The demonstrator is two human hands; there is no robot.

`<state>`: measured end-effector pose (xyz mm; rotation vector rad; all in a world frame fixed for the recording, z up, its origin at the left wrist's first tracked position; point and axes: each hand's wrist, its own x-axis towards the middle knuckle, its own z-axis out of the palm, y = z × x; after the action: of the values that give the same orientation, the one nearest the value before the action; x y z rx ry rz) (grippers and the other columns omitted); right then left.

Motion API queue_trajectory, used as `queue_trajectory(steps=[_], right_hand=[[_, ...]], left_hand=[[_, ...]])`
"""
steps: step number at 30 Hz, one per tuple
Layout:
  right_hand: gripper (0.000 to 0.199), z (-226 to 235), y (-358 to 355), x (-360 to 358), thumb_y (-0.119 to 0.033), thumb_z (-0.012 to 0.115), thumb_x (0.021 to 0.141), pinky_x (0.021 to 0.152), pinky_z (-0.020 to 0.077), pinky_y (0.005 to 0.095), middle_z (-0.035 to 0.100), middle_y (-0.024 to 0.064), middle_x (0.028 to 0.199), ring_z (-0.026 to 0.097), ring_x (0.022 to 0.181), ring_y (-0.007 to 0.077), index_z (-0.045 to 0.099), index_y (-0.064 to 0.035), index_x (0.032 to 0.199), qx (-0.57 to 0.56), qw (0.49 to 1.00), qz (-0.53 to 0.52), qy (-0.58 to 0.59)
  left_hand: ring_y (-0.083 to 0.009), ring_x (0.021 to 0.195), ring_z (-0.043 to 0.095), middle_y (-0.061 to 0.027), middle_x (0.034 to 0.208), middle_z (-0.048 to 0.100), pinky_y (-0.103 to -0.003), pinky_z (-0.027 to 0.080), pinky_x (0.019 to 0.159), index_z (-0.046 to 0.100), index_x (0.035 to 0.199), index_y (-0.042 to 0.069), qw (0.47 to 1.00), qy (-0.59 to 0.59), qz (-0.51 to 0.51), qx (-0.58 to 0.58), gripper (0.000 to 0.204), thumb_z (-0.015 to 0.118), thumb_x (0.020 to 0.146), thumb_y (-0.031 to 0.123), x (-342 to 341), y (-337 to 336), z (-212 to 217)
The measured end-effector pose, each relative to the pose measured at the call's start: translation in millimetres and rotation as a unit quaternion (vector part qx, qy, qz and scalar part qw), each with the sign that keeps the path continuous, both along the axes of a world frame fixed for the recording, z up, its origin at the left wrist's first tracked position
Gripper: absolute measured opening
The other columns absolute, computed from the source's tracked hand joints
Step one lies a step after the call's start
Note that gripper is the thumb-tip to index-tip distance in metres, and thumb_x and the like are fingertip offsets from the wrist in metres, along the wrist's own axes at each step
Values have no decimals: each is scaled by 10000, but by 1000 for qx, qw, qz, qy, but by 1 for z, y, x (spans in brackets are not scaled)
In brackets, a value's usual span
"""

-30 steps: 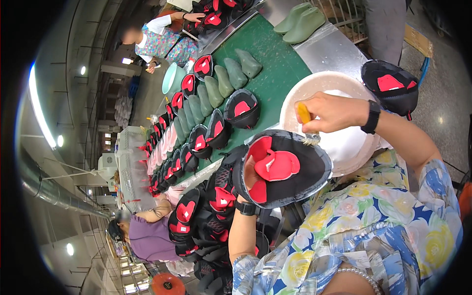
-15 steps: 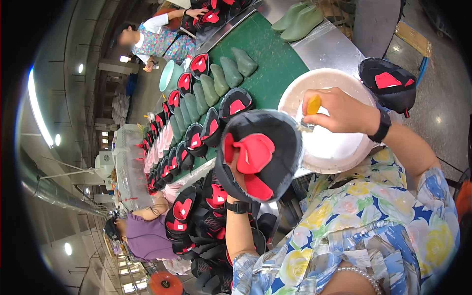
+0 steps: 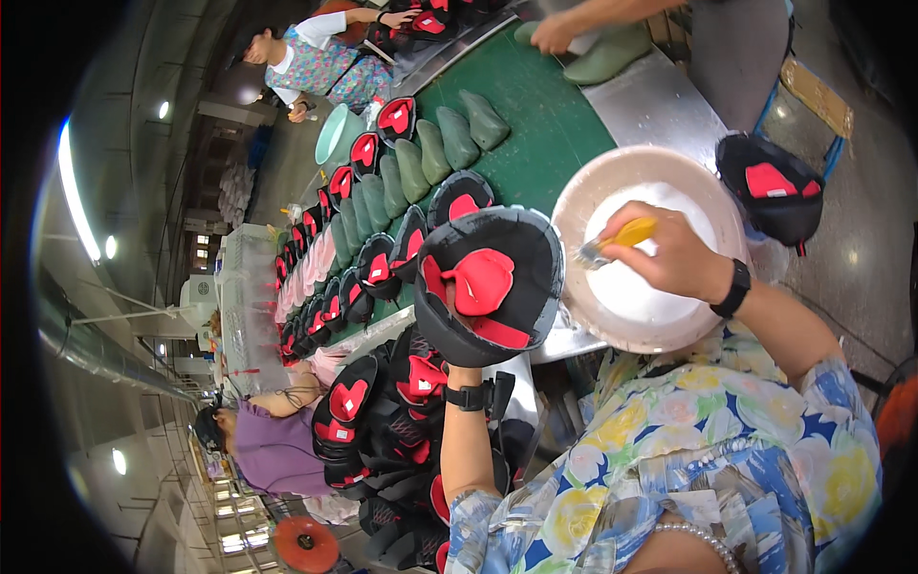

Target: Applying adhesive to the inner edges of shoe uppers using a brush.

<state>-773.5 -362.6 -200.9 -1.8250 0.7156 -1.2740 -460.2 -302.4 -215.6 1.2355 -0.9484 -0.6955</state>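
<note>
My left hand (image 3: 465, 375) holds up a black shoe upper (image 3: 492, 325) with a red lining. Its wide opening faces me, and its cut edge looks greyish. Most of that hand is hidden behind and inside the upper. In my right hand (image 3: 669, 256) is a brush (image 3: 631, 232) with a yellow handle, pinched between thumb and fingers. The bristles hang over the left part of a round, pale basin (image 3: 660, 340) holding white liquid, a little to the right of the upper's edge.
Green shoe lasts (image 3: 457, 140) and more uppers line the green conveyor belt (image 3: 545, 129). Another upper (image 3: 773, 187) sits right of the basin. Uppers are piled (image 3: 387, 421) left of my left forearm. A co-worker's arm (image 3: 612, 14) reaches in at the top; other people stand at left.
The upper has shifted slightly left and tilted. The brush has turned, showing more handle, and its bristles sit apart from the upper. A co-worker's arm has come in over the far green lasts.
</note>
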Motion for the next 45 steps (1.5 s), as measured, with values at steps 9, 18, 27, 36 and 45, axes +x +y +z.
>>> queue_trajectory(steps=[9,18,27,36,45], right_hand=[[150,-24,6,-32,-103,723,807,714,497,281,690,95,827,669,783,187,617,-25,878,139,989,-45,15],[126,-44,0,-55,-46,700,806,753,487,271,674,82,861,647,815,171,619,-23,899,214,975,-33,48],[100,-40,-15,-87,-8,637,858,793,463,241,599,60,940,587,866,130,597,-5,950,277,961,6,11],[86,-55,-26,-67,-29,635,867,763,464,236,584,44,914,580,845,111,572,-18,925,285,957,50,18],[106,-53,-24,-72,-61,655,848,744,477,275,623,69,857,603,810,150,579,-3,894,208,971,62,104]], left_hand=[[-223,1142,537,-103,1325,512,-370,469,952,486,1285,89,981,181,67,-31,384,565,909,104,46,-94,-182],[-324,1099,551,-199,1208,577,-389,445,957,521,1212,-30,954,-213,45,206,424,565,886,236,-40,-182,-178],[-358,1059,584,-189,1133,620,-376,463,940,598,1173,13,821,-545,-137,99,539,557,649,-107,20,-83,-42],[-353,1301,404,-159,1511,281,-476,383,978,313,1467,195,594,-755,-156,231,792,624,744,111,111,60,-26],[-279,997,514,-71,1004,509,-342,446,811,617,1026,109,561,-763,-287,143,418,701,620,168,50,30,-11]])
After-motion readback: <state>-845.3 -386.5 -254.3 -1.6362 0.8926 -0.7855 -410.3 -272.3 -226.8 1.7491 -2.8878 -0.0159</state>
